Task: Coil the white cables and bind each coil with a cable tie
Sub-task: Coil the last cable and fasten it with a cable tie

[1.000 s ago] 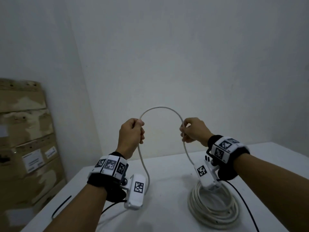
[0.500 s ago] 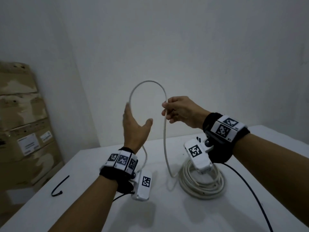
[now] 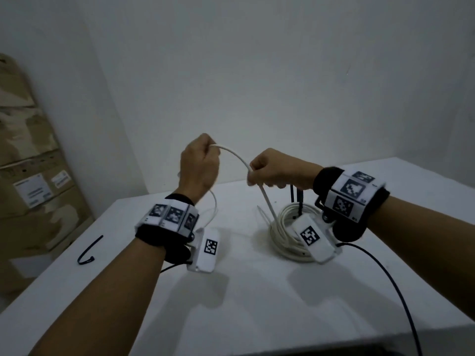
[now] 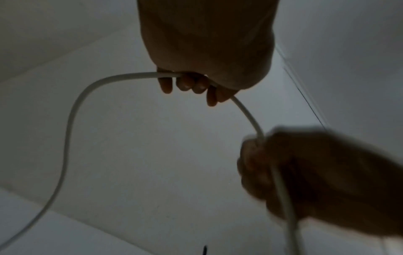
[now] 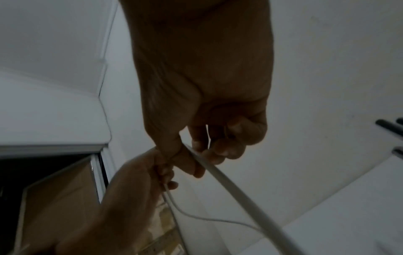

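- White cable (image 3: 236,156): smooth sheath, plastic in appearance, with a slight sheen.
- Table (image 3: 257,304): a smooth, matt white top is seen.
- Boxes (image 3: 30,176): brown corrugated cardboard, matt, with white paper labels attached.
- Wrist bands (image 3: 169,217): black cloth, overlaid with printed matt white marker panels.
- Wall (image 3: 257,73): matt white paint.

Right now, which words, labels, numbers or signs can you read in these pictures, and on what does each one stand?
No text can be read.
Cardboard boxes: white labels, print too blurred.
Wrist bands: black-and-white square code markers only, no letters.
Wrist cameras: one such marker each.
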A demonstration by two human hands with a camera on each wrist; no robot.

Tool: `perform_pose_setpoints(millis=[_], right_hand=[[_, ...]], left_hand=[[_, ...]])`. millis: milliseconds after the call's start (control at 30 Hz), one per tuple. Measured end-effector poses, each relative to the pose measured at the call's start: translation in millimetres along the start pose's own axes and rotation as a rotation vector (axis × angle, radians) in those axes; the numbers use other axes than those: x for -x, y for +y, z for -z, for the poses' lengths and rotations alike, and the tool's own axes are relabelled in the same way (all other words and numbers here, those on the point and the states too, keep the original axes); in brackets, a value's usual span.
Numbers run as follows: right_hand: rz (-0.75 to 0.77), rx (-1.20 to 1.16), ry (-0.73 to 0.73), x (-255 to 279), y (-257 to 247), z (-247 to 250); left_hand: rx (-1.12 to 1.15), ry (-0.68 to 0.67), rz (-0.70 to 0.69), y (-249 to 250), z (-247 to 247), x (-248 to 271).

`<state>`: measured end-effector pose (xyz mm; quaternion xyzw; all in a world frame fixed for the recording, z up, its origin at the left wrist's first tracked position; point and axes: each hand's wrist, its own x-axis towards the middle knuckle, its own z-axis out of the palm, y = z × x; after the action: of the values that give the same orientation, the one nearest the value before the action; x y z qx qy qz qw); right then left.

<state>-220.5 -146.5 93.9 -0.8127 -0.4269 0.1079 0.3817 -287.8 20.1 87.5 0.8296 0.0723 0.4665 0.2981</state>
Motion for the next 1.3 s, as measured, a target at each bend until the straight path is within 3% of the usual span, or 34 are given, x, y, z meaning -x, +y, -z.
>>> perform_pose_setpoints(millis=[167, 267, 333, 400, 467, 567, 633, 700, 767, 900, 967, 1100, 1300], right_hand=[[-0.249, 0.395, -0.136, 11, 43, 1], [-0.305, 0.335, -0.123, 12, 56, 9], [-0.241, 0.284, -0.055, 9, 52, 12], [-0.148, 0.247, 0.025, 5, 43, 15], [-0.061, 0.241, 0.055, 1, 31, 19], [0.000, 0.253, 0.034, -6, 15, 22], [0.019, 0.232, 0.054, -10, 9, 24], [0.045, 0.257, 0.087, -11, 6, 24], [0.041, 0.336, 0.090, -9, 9, 21], [-0.139, 0.405, -0.067, -3, 31, 11], [-0.194, 0.330, -0.118, -1, 38, 8], [-0.115, 0.059, -0.030, 0, 32, 9], [0.053, -0.376, 0.063, 1, 11, 9]], left_hand=[[-0.046, 0.138, 0.326, -25, 30, -15], [-0.064, 0.114, 0.451, -43, 35, -11], [-0.126, 0.002, 0.496, -55, 34, -5], [-0.260, -0.192, 0.458, -64, 31, 1], [-0.374, -0.338, 0.292, -66, 29, 8], [-0.239, -0.349, 0.010, -46, 21, 13], [-0.060, -0.318, -0.083, -28, 14, 16], [0.127, -0.248, -0.066, -12, 11, 16], [0.306, -0.174, 0.043, -6, 11, 10], [0.603, -0.088, 0.281, -9, 23, 0], [0.616, -0.037, 0.340, -15, 29, -1], [0.496, 0.028, 0.414, -30, 33, 3], [0.206, -0.168, 0.320, -43, 27, 16]])
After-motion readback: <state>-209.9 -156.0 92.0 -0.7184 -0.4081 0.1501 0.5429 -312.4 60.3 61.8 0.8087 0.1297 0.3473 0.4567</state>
